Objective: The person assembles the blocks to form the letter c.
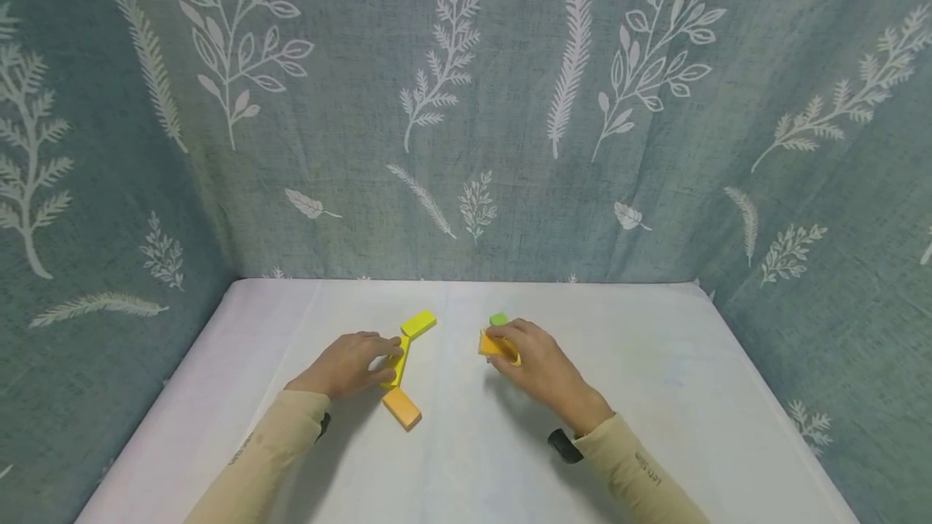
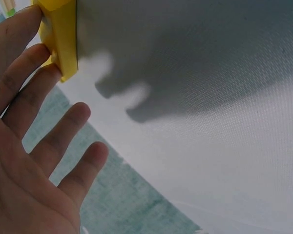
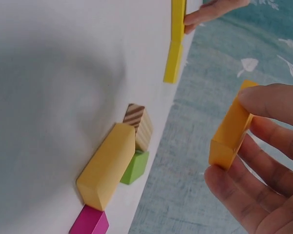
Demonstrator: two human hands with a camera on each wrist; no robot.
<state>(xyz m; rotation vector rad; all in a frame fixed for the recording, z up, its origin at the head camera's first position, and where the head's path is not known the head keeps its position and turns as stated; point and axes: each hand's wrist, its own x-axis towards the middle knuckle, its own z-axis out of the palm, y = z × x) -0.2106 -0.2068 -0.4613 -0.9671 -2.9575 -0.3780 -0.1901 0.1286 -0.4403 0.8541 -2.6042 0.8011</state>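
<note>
On the white cloth-covered table (image 1: 655,362), the left hand (image 1: 349,364) rests beside a long yellow wooden block (image 1: 397,362) standing on its narrow edge. Its grip is spread: the fingers are nearly straight, and the fingertips (image 2: 31,58) press against the block's side, steadying it rather than clasping it. A shorter yellow-green wooden block (image 1: 418,323) lies flat just beyond that block's far end, and an orange rectangular wooden block (image 1: 402,408) lies flat at its near end.

The right hand (image 1: 535,366) pinches a second orange rectangular wooden block (image 3: 230,131) between thumb and curled fingers. The right wrist view shows this block lifted clear of the table. Under and beside that hand sit a light orange peaked wooden block (image 3: 107,165), a striped natural-wood block (image 3: 139,126), a small green wooden cube (image 3: 135,167) and a magenta wooden block (image 3: 90,222), all close together.

By my reading, the step in hand is a pick-up just completed on the right, with the left bracing the upright piece. The next move probably calls for carrying the held orange block across to the yellow row while the left fingertips keep the standing block from tipping.
</note>
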